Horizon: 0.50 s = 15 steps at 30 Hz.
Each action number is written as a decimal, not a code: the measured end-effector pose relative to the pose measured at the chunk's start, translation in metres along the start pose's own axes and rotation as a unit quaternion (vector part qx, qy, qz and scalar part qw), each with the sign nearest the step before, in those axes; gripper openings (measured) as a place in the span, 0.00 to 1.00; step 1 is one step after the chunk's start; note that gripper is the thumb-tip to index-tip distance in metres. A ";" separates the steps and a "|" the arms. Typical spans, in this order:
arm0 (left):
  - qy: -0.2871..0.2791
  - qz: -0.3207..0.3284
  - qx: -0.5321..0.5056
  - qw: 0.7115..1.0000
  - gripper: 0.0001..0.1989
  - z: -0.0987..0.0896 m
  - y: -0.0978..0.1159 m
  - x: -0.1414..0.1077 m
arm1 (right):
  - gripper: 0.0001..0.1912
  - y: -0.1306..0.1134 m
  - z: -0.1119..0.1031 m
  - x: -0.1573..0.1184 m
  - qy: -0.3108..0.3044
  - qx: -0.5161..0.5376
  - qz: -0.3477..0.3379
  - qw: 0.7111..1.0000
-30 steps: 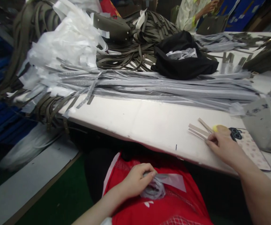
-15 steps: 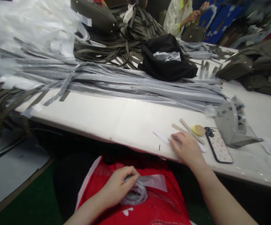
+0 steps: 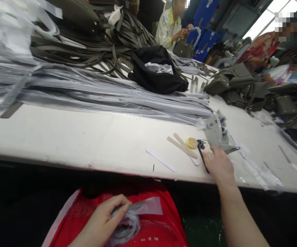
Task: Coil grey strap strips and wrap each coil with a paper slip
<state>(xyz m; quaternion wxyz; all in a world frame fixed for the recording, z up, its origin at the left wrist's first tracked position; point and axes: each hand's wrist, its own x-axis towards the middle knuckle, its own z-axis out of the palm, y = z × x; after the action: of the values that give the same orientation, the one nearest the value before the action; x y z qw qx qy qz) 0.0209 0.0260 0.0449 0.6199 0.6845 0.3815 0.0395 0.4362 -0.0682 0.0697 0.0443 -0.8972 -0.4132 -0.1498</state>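
- Half a second ago, the right hand (image 3: pixel 221 166) was on a thin white strip like paper (image 3: pixel 161 160). Now that strip lies alone on the long white table (image 3: pixel 107 133), and the hand is over a pale phone with a black edge (image 3: pixel 205 149).
- That hand's fingers are bent over the phone, which is on the table. I can't tell if they squeeze it.
- The left hand (image 3: pixel 107 218) stays over the red cloth (image 3: pixel 167 236) on the lap. Its thumb and fingers press round a coil of grey strip in shiny plastic (image 3: pixel 127 229).
- Two flat tan strips (image 3: pixel 180 148) lie beside a small round yellow disc (image 3: pixel 191 142), near the phone.
- Black marks on the stiff grey holder (image 3: pixel 211 128) and white marks on the red cloth are too small for me to read.
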 end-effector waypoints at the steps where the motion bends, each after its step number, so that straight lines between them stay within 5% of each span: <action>1: -0.004 0.000 -0.003 1.000 0.19 0.000 -0.001 0.002 | 0.22 0.004 0.004 -0.001 -0.018 -0.015 -0.003 1.000; 7: -0.016 0.003 0.002 1.000 0.18 0.000 0.001 0.006 | 0.23 0.005 0.031 0.004 -0.018 -0.026 0.000 0.999; 15: -0.001 -0.005 0.016 1.000 0.17 0.000 0.004 0.003 | 0.22 0.006 0.040 0.009 0.009 -0.002 0.005 1.000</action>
<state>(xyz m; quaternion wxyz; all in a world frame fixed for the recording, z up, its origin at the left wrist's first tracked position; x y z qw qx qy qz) 0.0246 0.0279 0.0477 0.6092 0.6926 0.3850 0.0296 0.4553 -0.0575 0.0348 0.0473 -0.8980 -0.4077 -0.1587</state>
